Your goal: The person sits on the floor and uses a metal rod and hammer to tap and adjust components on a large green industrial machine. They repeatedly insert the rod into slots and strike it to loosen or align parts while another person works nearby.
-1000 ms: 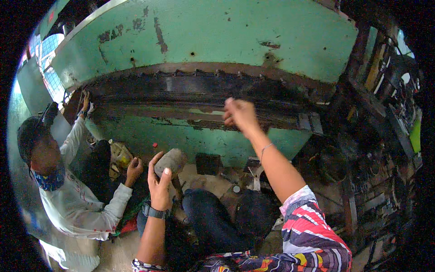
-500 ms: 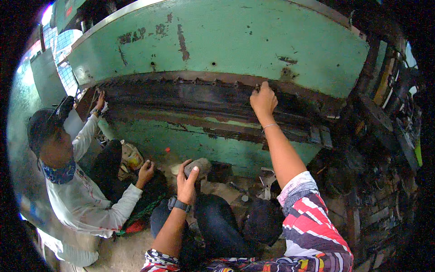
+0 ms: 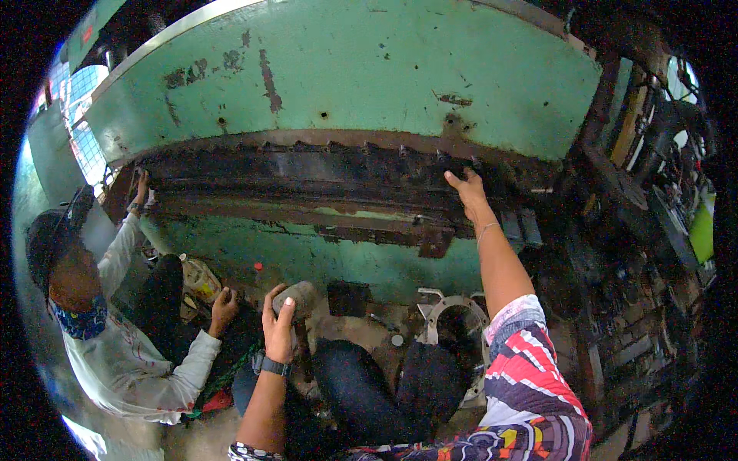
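My left hand (image 3: 277, 330) is closed around a grey, blunt-ended hammer head (image 3: 298, 299), above my knees; a brownish shaft, seemingly its handle, hangs below. My right hand (image 3: 470, 192) reaches to the right part of a long dark metal bar (image 3: 323, 165) on a green machine. Its thumb sticks out to the left, apart from the fingers, and nothing shows in the hand. The fingertips are by the bar's upper edge, where a row of small bolts (image 3: 403, 150) runs; whether they touch one I cannot tell.
A co-worker in a white sleeve (image 3: 196, 369) sits at left, one hand (image 3: 141, 188) at the bar's left end. A stained plastic jug (image 3: 201, 283) stands beside them. A grey ring-shaped metal part (image 3: 434, 311) lies beyond my right knee. Dark metal clutter fills the right.
My right hand has opened from a closed grip at the bolts and lowered slightly to the right. My left hand with the hammer has shifted left in view. The whole view has turned a little.
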`<state>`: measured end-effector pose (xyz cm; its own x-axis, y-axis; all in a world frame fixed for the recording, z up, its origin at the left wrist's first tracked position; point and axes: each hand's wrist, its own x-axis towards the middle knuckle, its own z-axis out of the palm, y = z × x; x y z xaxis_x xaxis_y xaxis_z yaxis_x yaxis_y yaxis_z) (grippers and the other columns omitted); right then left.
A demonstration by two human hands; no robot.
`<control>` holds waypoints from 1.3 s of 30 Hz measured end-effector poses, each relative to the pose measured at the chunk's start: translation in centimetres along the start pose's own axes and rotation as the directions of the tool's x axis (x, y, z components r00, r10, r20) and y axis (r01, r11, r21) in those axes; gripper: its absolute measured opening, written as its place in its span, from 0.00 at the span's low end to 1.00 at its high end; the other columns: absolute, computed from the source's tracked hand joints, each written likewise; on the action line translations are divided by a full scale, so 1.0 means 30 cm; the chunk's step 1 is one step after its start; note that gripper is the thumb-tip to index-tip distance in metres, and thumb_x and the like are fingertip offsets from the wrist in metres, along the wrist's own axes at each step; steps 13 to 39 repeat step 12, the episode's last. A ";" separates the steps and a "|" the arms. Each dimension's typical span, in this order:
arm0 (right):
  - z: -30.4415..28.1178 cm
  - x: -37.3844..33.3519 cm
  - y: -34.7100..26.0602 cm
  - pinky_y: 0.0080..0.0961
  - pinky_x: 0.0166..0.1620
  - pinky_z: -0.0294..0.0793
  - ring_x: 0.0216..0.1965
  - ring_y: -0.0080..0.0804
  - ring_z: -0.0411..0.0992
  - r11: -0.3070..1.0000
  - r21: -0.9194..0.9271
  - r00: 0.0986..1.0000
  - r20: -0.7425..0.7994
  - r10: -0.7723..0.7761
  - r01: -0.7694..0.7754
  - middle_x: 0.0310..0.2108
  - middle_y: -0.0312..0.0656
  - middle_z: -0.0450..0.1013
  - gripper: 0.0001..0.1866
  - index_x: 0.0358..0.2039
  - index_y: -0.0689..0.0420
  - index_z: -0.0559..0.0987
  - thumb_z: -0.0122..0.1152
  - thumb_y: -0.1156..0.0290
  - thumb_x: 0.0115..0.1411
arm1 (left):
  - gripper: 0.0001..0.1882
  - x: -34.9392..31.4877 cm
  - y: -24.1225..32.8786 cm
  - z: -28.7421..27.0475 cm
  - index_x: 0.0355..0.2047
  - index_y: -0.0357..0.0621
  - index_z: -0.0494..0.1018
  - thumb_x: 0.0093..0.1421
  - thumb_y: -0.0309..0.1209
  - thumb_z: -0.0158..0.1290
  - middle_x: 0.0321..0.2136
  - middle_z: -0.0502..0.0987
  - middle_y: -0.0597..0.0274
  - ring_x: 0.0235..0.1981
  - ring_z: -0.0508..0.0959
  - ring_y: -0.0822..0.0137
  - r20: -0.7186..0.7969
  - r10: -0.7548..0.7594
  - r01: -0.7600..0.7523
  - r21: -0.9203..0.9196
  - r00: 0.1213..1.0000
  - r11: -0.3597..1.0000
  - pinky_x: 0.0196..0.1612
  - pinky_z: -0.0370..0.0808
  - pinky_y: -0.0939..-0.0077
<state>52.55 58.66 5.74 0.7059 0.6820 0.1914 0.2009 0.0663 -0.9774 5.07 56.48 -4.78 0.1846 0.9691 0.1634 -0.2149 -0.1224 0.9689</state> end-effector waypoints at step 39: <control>-0.089 0.222 0.200 0.31 0.54 0.69 0.47 0.30 0.72 0.948 -0.258 0.974 -0.078 -0.213 0.187 0.45 0.43 0.77 0.29 0.45 0.69 0.79 0.75 0.57 0.53 | 0.27 -0.013 0.010 0.014 0.61 0.41 0.65 0.65 0.36 0.56 0.52 0.73 0.55 0.53 0.73 0.63 -0.003 -0.048 0.048 -0.010 0.999 0.999 0.59 0.68 0.69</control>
